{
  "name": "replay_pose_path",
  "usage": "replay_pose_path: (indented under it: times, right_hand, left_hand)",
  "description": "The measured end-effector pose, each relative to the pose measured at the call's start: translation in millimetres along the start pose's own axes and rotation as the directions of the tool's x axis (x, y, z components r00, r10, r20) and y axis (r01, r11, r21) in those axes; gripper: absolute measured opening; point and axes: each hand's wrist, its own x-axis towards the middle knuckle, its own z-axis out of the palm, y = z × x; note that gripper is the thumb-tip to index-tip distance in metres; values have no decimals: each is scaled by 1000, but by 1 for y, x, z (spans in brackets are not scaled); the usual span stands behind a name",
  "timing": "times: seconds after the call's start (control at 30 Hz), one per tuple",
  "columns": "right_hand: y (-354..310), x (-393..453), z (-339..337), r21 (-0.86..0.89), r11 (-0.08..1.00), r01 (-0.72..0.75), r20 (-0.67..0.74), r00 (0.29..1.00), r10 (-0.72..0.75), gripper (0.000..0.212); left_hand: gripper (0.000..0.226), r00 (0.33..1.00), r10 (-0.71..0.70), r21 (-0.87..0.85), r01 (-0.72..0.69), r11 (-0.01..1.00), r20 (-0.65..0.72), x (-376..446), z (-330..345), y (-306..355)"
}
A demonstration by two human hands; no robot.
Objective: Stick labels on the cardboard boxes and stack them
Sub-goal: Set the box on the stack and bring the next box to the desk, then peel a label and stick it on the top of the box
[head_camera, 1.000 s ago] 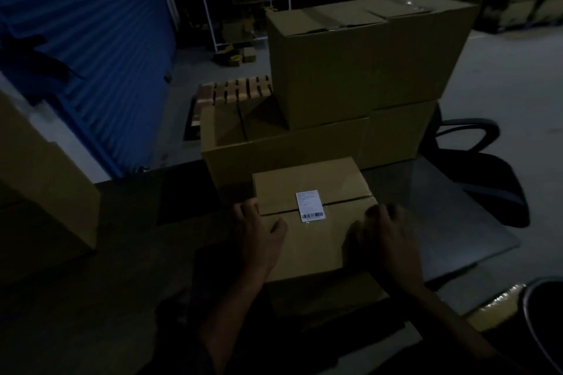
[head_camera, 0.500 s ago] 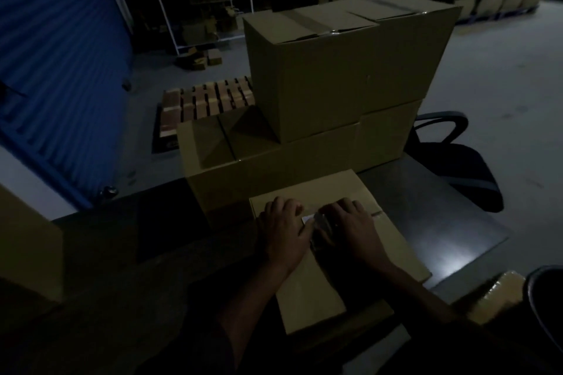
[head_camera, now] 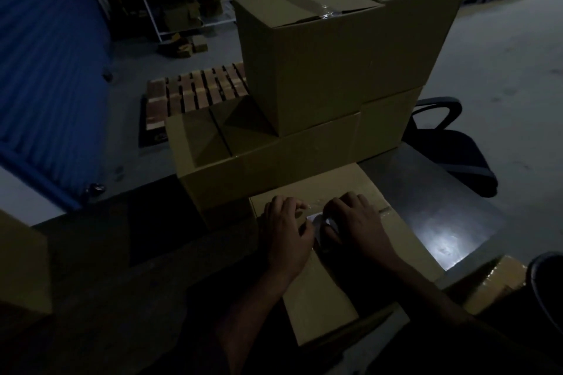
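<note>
A flat cardboard box lies on the dark table right in front of me. On its top flaps sits a white label, of which only a sliver shows between my thumbs. My left hand and my right hand rest side by side on the box top, bent fingers pressing on and around the label. Behind this box stands a stack of cardboard boxes: a low wide box with a taller taped box on top and more beside them.
A black office chair stands right of the stack. A cardboard box sits at the table's left edge and a taped box at lower right. A wooden pallet lies on the floor by the blue shutter.
My hands have left the box's sides and come together over the label, which was fully visible before. The view has tilted down and closer to the box.
</note>
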Motion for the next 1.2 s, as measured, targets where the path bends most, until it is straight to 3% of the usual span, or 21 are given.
replay_pose_path:
  times: [0.23,0.4,0.57,0.77,0.9,1.2]
  right_hand:
    - [1,4,-2,49,996,76,69,994,-80,29]
    - [2,12,-2,65,987,147,158,975,-155,58]
    - [-1,16,-5,114,981,156,148,974,-172,36]
    - [-4,15,-11,128,976,178,164,967,-198,30]
    - [-3,16,-13,135,974,179,185,962,-203,40]
    - [11,10,-10,220,956,193,115,968,-222,25]
  left_hand:
    - [27,999,-37,-27,37,999,0,-2,-2,0]
    - [32,993,-117,-62,117,991,11,-2,-4,0]
    - [31,993,-118,-93,119,989,14,-3,-8,2]
    - [30,989,-145,-103,145,984,6,-2,-9,2]
    - [27,990,-142,-111,141,984,-6,-1,-8,1]
    - [27,995,-88,-67,85,994,-49,0,-3,-6]
